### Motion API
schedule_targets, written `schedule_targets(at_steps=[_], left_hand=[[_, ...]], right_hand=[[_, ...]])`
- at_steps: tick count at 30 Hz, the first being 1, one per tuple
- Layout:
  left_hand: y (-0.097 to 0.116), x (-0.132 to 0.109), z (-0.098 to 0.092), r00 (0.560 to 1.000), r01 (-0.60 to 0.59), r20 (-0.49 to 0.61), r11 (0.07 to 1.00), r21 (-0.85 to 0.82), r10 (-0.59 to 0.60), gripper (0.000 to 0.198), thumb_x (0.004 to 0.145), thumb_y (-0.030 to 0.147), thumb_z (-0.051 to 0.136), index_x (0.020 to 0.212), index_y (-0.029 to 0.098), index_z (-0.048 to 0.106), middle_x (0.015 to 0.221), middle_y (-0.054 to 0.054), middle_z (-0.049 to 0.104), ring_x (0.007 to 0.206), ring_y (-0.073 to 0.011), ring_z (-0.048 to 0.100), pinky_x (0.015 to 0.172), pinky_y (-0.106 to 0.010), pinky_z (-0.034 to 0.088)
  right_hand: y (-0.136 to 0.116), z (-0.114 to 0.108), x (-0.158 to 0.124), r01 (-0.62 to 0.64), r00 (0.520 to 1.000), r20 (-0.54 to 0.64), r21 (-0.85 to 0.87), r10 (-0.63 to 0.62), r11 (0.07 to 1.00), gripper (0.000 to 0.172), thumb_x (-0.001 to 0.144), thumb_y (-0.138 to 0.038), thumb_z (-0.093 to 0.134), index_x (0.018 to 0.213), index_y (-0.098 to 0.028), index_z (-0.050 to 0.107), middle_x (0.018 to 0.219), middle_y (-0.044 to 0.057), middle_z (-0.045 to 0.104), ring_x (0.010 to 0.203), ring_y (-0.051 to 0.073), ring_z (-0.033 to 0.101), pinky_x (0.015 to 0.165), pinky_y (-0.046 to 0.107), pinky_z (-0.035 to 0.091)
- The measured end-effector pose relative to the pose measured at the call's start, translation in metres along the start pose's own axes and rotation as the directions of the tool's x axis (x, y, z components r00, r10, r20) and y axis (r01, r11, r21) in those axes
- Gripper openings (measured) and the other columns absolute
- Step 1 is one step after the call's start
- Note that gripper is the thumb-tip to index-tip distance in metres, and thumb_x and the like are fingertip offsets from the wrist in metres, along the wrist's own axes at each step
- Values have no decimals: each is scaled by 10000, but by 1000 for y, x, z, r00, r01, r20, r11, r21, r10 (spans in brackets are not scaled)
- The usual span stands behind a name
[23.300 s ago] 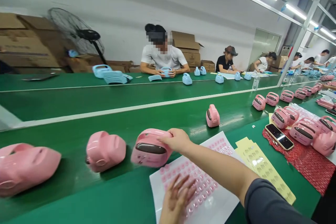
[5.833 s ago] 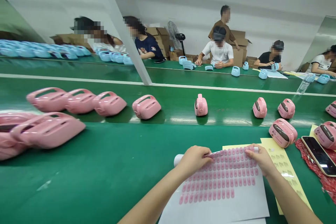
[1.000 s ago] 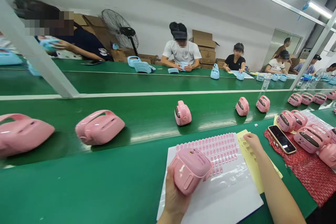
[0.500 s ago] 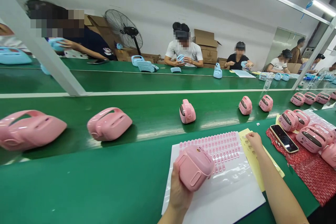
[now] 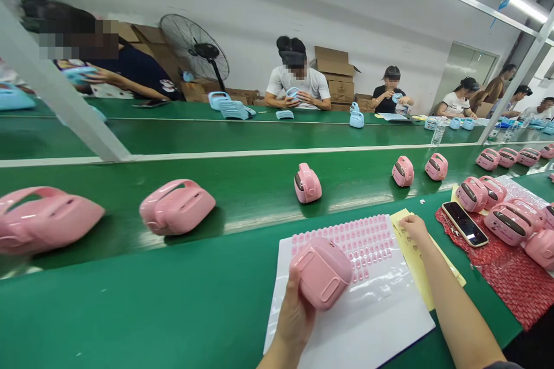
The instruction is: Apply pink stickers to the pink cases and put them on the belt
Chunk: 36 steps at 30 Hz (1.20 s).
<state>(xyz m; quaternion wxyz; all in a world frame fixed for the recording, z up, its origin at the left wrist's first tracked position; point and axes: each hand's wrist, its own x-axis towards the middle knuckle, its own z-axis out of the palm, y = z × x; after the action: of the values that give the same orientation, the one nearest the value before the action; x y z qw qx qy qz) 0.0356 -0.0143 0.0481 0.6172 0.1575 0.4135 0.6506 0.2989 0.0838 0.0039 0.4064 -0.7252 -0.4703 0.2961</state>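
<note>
My left hand (image 5: 295, 312) is closed around a rounded pink plastic case (image 5: 322, 277), tilted and held over a white sheet (image 5: 372, 323). Rows of small pink oval stickers (image 5: 372, 236) cover the upper part of that sheet, partly hidden behind the case. At the far end of a yellow sticker sheet (image 5: 411, 251), my right hand (image 5: 414, 227) has its fingers pinched together against the paper. Whatever lies between those fingertips is too small to make out. The yellow sheet lies along the right side of the white one.
Several pink cases with handles (image 5: 177, 207) stand along the green belt (image 5: 251, 184). To the right, a phone (image 5: 465, 223) and more pink cases (image 5: 511, 222) rest on red bubble wrap (image 5: 506, 282). A white post (image 5: 82, 104) rises at left. Co-workers across the line handle blue cases.
The pink case in my left hand has turned slightly, showing less of its printed top. My right hand stays at the yellow sheet. The whole view has shifted a little.
</note>
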Motion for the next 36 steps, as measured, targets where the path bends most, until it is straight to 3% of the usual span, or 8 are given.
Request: schedule_targets(at_steps=[4,9,13,16,19,23,32,36], left_hand=[[-2,4,-4,997,-83,14,995,63,82,744,405,605,749,1021,213,605,964,-59,667,1047,-327,541,781,-358,506],[-7,8,-6,990,-136,-21,986,92,139,708,463,590,739,1050,229,572,1050,-66,616,1028,-306,546,746,-338,502],[-10,7,-4,984,-161,-61,982,95,168,725,458,585,746,1068,243,551,1060,-65,587,993,-291,558,706,-324,496],[-11,5,-2,978,-189,-74,977,95,196,697,466,582,744,1042,236,557,1059,-65,574,994,-280,556,709,-314,486],[-12,3,0,977,-191,-86,979,71,197,697,452,570,755,1027,234,548,1051,-63,578,967,-273,572,721,-322,481],[-13,1,1,979,-172,-102,984,44,176,770,427,565,766,1074,240,502,1043,-73,589,944,-283,584,701,-339,484],[-11,-1,0,980,-172,-93,983,67,178,775,432,592,750,1066,227,495,1144,-102,539,1017,-299,547,683,-315,489],[-11,-1,-1,976,-182,-103,981,72,189,746,451,578,748,1068,233,507,1103,-87,564,987,-294,563,700,-340,489]], right_hand=[[-8,-12,-6,-57,992,126,231,28,971,203,557,-367,578,531,-176,512,484,-30,463,452,99,423,463,228,337],[-42,-9,-34,-38,964,253,427,-79,904,306,495,-456,631,576,-178,531,646,14,539,612,124,491,589,244,395],[-81,11,-77,-63,868,436,571,-237,819,292,507,-426,697,580,-176,564,705,15,551,641,120,467,635,255,387],[-102,26,-101,-52,795,509,599,-330,799,260,515,-376,724,545,-176,561,663,-4,537,658,126,463,649,258,377],[-108,40,-109,-24,784,531,546,-323,838,238,517,-353,728,534,-176,569,637,-10,545,664,136,476,657,268,381],[-105,51,-110,13,802,511,504,-310,864,192,520,-320,722,539,-172,602,692,1,555,711,152,502,688,277,389],[-107,48,-111,95,782,529,421,-330,902,115,573,-263,687,537,-174,623,726,9,559,736,161,515,682,281,400],[-104,54,-114,211,813,445,376,-375,903,86,605,-228,662,560,-182,605,741,8,518,720,150,509,653,273,429]])
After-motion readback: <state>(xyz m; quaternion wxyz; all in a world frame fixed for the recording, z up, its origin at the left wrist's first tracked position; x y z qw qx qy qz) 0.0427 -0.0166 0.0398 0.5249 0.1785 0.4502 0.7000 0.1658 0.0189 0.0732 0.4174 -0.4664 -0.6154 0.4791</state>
